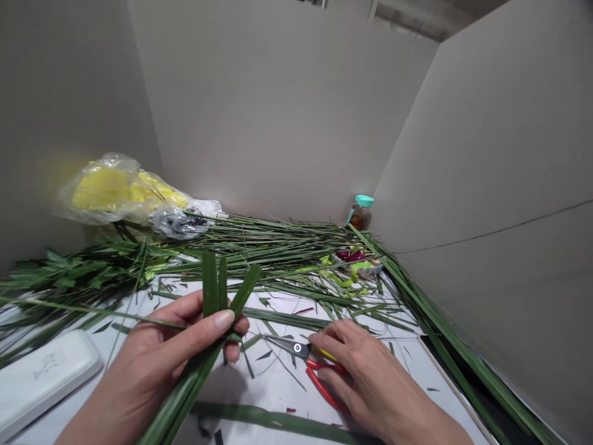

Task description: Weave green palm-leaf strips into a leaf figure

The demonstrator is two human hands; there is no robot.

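My left hand [171, 340] is closed around a bundle of long green leaf strips [192, 383]. The thumb presses on the strips, and several short, straight-cut ends stand up above the fingers. My right hand [361, 364] is low over the white tabletop, its fingers curled on the red and yellow handles of a pair of scissors [301, 350]. The dark blades point left toward my left hand, close together. Part of the handles is hidden under my fingers. A wide green leaf [278, 420] lies flat in front of me, between my forearms.
Loose leaf strips [278, 244] cover the back of the table. Leafy stems [83, 272] and a white case [50, 377] lie left. Behind are a plastic bag with yellow contents [111, 188] and a turquoise-lidded bottle [360, 213]. Long leaves [445, 334] run along the right wall over a dark flat panel.
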